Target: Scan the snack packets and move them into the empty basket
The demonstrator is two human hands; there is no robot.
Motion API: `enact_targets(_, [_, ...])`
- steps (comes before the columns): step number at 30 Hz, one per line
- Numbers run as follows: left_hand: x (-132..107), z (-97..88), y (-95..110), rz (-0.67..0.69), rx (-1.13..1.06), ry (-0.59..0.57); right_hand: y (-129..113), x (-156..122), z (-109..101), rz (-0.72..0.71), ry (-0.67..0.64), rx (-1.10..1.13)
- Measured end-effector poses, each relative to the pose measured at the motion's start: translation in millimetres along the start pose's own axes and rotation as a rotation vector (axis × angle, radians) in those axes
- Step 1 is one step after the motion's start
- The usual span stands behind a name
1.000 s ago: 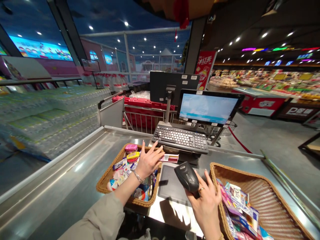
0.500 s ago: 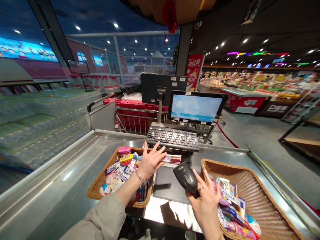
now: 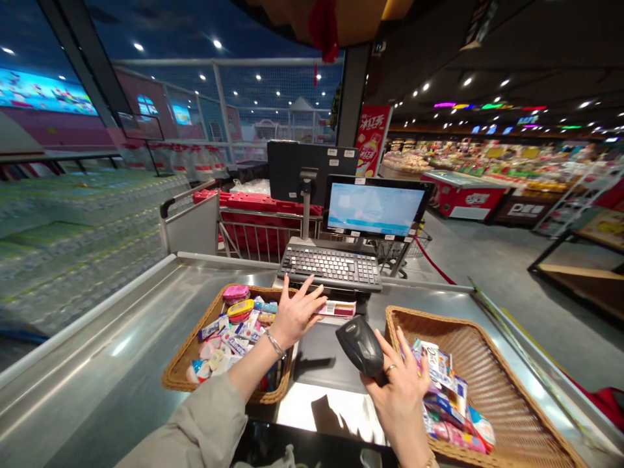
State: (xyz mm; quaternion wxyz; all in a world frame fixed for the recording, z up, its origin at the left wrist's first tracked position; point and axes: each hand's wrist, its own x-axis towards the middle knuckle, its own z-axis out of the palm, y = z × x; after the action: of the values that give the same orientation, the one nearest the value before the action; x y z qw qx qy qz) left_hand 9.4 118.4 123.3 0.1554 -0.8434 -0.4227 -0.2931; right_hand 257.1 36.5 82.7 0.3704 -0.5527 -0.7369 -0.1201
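Observation:
My left hand (image 3: 294, 318) grips one end of a slim white and dark-red packet (image 3: 340, 309), its fingers fanned and its barcode side showing. In my right hand (image 3: 402, 383) is a black barcode scanner (image 3: 359, 344), its head tilted toward the packet; the grip is mostly hidden by the palm. Below and left of my left hand stands a wicker basket (image 3: 176, 364) of small packaged sweets (image 3: 238, 335). Another wicker basket (image 3: 511, 383) on the right holds more packaged snacks (image 3: 446, 390), partly behind my right hand.
Behind the hands a black keyboard (image 3: 329, 266) sits before a lit monitor (image 3: 375, 207); a second screen (image 3: 292, 170) faces away. The metal counter (image 3: 117, 344) has raised edges. A shopping cart (image 3: 190, 224) stands beyond it, and stacked bottle packs (image 3: 58, 247) rise at left.
The whole view has shifted slightly, with the baskets and screens now a little further left. Both hands keep nearly the same pose, still holding the packet and the scanner.

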Motion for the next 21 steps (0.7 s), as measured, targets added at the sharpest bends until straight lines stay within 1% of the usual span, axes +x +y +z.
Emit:
enact_targets(9, [-0.2,1.4,-0.3,0.002,0.002,0.000,1.0,-0.6,-2.0,-0.019,0.011,0.009])
enact_targets(21, [-0.3,2.1,-0.4,0.008,0.004,0.033,-1.7,-1.3,-4.2,-0.037,0.022,0.012])
